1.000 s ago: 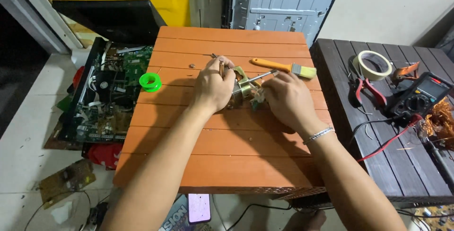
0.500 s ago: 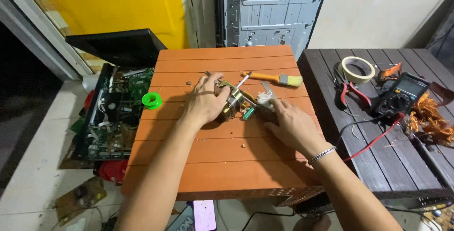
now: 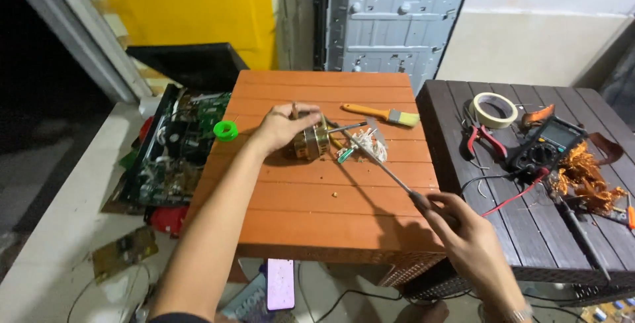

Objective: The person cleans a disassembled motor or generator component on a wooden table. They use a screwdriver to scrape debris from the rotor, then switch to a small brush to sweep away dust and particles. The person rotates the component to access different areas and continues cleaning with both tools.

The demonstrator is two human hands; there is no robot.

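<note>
My left hand (image 3: pixel 286 128) grips a small brass-coloured motor part (image 3: pixel 313 141) resting on the orange slatted table (image 3: pixel 317 210). Beside it lies a white toothed piece (image 3: pixel 368 144) with a green bit and thin metal pins. My right hand (image 3: pixel 461 231) is near the table's front right corner, closed on the handle of a long screwdriver (image 3: pixel 389 173). Its thin shaft slants up and left, and the tip ends near the motor part.
A yellow-handled brush (image 3: pixel 380 114) lies behind the motor. A green ring (image 3: pixel 225 130) sits at the left edge. The dark table (image 3: pixel 529 230) to the right holds a tape roll (image 3: pixel 496 109), red pliers (image 3: pixel 481 139), a multimeter (image 3: pixel 544 147) and copper wire (image 3: pixel 585 176). A circuit board (image 3: pixel 175 147) lies on the floor.
My right hand has pulled back from the motor part toward the table's front right corner, now holding the screwdriver out at arm's length. The left hand stays on the motor part.
</note>
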